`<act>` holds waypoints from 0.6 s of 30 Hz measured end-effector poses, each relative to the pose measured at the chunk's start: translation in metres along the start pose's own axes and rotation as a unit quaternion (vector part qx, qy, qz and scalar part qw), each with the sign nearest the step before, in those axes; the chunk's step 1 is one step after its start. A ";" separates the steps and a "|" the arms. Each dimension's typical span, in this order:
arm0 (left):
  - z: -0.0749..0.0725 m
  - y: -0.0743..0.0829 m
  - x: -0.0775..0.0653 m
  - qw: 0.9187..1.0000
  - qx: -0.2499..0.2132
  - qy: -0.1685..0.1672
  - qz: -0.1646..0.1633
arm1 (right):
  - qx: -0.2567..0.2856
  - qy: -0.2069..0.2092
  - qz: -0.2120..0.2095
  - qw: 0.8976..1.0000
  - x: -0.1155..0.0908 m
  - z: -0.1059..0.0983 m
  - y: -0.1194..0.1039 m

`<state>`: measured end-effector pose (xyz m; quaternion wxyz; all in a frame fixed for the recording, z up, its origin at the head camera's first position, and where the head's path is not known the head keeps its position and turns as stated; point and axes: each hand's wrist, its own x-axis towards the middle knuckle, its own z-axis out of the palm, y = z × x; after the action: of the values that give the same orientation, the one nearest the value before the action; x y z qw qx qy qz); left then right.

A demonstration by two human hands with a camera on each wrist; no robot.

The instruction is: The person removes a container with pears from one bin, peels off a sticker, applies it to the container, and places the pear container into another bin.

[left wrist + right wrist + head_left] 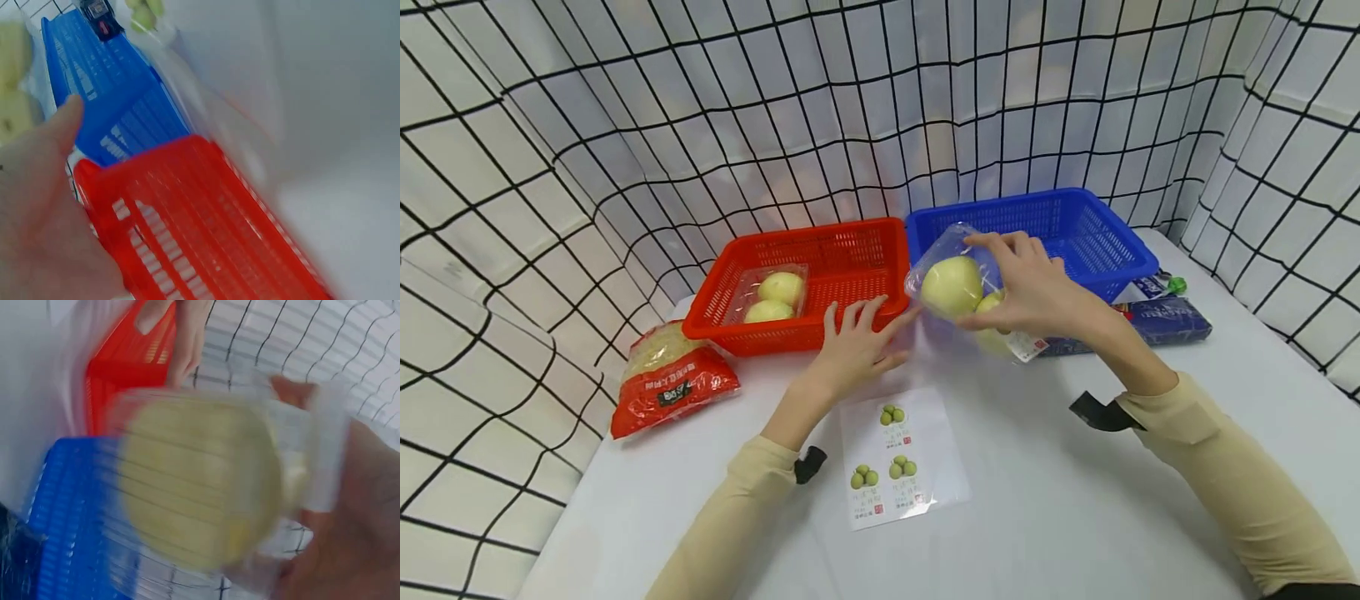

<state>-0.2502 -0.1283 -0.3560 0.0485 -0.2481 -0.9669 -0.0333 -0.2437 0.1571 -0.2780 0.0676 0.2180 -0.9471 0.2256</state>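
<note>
My right hand [1037, 283] grips a clear plastic pack of round yellow-green fruit [951, 285], raised and tilted in front of the blue basket [1120, 250]. A white label [1026, 346] shows at the pack's lower end. In the right wrist view the fruit pack [194, 481] is blurred. My left hand [853, 354] holds nothing, its fingers spread at the front rim of the red basket [760, 337]. Inside that basket lies another clear pack with two fruits [778, 292]. A sheet of fruit stickers [936, 417] lies on the table between my forearms.
A red and clear bag of pale food [677, 387] leans beside the red basket on the left. Dark blue packets [1168, 321] lie in front of the blue basket. Black netting [850, 108] over white walls surrounds the white table [1037, 500].
</note>
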 end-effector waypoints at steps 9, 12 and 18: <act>0.008 0.014 0.005 0.995 0.080 0.013 -0.058 | -0.003 0.032 0.116 0.993 0.060 -0.018 0.007; 0.010 0.013 0.005 0.994 0.094 0.020 -0.055 | 0.009 0.004 0.155 0.988 0.087 -0.021 0.008; 0.017 0.010 0.001 0.993 0.105 0.035 -0.045 | 0.006 -0.065 0.207 0.976 0.123 -0.016 0.006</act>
<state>-0.2480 -0.1177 -0.3721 0.1066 -0.1971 -0.9729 0.0571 -0.3562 0.1224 -0.2381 -0.0440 0.0322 -0.9727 0.2256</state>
